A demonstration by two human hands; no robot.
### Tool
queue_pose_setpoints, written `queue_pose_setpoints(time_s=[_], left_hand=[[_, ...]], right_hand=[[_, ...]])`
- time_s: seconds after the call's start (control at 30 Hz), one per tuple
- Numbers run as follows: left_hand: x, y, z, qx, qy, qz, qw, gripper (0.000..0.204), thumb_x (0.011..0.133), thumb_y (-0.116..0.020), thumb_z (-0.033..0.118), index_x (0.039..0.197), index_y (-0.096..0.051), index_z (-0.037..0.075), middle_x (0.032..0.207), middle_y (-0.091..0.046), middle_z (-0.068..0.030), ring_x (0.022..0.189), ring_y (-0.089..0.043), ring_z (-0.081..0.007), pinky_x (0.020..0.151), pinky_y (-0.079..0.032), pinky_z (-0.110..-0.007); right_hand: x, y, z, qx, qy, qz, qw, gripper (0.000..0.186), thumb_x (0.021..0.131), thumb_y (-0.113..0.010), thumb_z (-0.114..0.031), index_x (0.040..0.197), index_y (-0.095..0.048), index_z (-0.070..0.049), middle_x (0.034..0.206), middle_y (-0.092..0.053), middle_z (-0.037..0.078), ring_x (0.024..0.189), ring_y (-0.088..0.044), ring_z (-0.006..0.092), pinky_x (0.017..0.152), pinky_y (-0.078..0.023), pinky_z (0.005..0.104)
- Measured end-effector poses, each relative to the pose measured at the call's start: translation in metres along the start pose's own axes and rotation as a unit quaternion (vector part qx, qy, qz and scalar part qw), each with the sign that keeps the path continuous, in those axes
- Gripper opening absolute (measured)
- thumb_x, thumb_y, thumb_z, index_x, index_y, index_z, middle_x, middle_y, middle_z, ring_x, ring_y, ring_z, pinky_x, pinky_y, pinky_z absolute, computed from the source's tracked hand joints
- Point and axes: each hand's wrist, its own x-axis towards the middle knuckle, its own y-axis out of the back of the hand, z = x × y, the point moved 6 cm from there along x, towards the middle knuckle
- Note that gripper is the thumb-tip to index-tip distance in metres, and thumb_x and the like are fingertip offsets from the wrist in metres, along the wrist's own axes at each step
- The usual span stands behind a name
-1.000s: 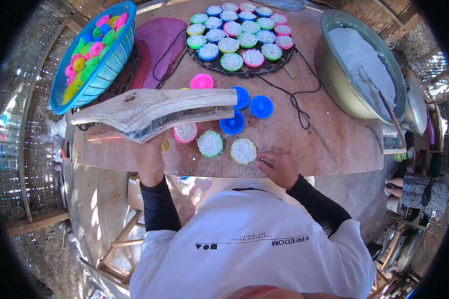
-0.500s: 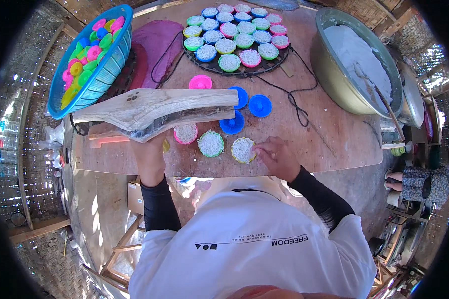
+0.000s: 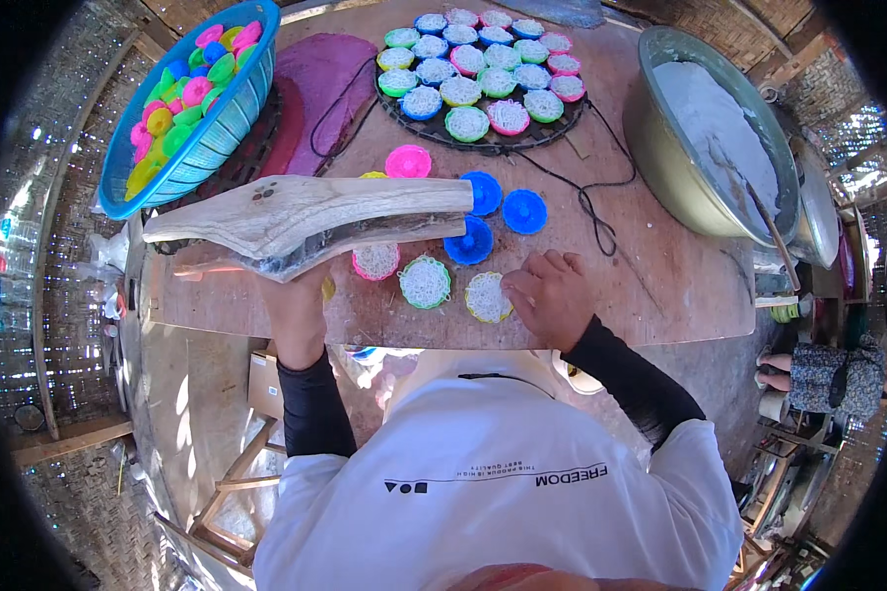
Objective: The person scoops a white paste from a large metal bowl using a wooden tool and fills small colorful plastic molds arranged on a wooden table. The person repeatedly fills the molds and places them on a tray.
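My left hand [image 3: 301, 305] grips a long pale wooden tool [image 3: 296, 212] from below, held level over the table. My right hand [image 3: 547, 295] is at the right rim of a yellow cup [image 3: 486, 297] heaped with white strands, fingers loosely bent and apart, thumb side touching or very near it. To its left are similar green [image 3: 423, 283] and pink [image 3: 375, 262] cups of strands, the pink one partly under the tool. Several blue cups [image 3: 524, 211] without strands and a pink one [image 3: 407, 161] lie beyond, with a yellow one mostly hidden by the tool.
A dark round rack [image 3: 424, 128] of filled cups stands at the back, trailing black cord [image 3: 586, 197]. A blue basket [image 3: 138, 187] of colourful cups is left; a large metal bowl [image 3: 690, 197] of white paste with a stick is right. A person's patterned clothing [image 3: 833, 379] shows far right.
My right hand's fingers have risen and loosened at the yellow cup's rim. The picture has shifted slightly; my left hand still holds the tool in place.
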Motion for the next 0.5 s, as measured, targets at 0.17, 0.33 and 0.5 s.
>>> queue_pose_setpoints(time_s=[0.17, 0.33, 0.5], left_hand=[[-0.001, 0.001, -0.006, 0.004, 0.007, 0.01, 1.0, 0.041, 0.067, -0.068, -0.001, 0.105, -0.054, -0.001, 0.103, -0.058, -0.0073, 0.091, -0.055, -0.0155, 0.081, -0.042, -0.028], [-0.004, -0.013, 0.001, 0.036, 0.014, -0.027, 0.999, 0.041, 0.067, -0.071, 0.002, 0.104, -0.054, -0.002, 0.1, -0.06, -0.0087, 0.087, -0.057, -0.0163, 0.078, -0.045, -0.029], [-0.007, -0.036, 0.003, 0.054, -0.033, -0.095, 0.993, 0.044, 0.065, -0.073, 0.007, 0.104, -0.054, -0.002, 0.1, -0.06, -0.0101, 0.089, -0.058, -0.0184, 0.08, -0.046, -0.031]], right_hand=[[0.001, 0.011, -0.006, -0.001, 0.012, -0.005, 1.0, 0.014, 0.069, -0.058, -0.013, 0.081, -0.063, -0.017, 0.076, -0.051, 0.001, 0.077, -0.051, 0.0191, 0.073, -0.035, 0.0384], [0.0, 0.011, -0.002, 0.0, 0.021, -0.014, 1.0, 0.016, 0.07, -0.057, -0.012, 0.084, -0.064, -0.015, 0.078, -0.052, 0.001, 0.078, -0.052, 0.0186, 0.074, -0.036, 0.0378], [0.024, 0.045, 0.039, 0.395, -0.145, 0.039, 0.906, 0.023, 0.085, -0.054, -0.023, 0.102, -0.06, -0.009, 0.092, -0.058, 0.002, 0.087, -0.054, 0.0142, 0.079, -0.041, 0.0329]])
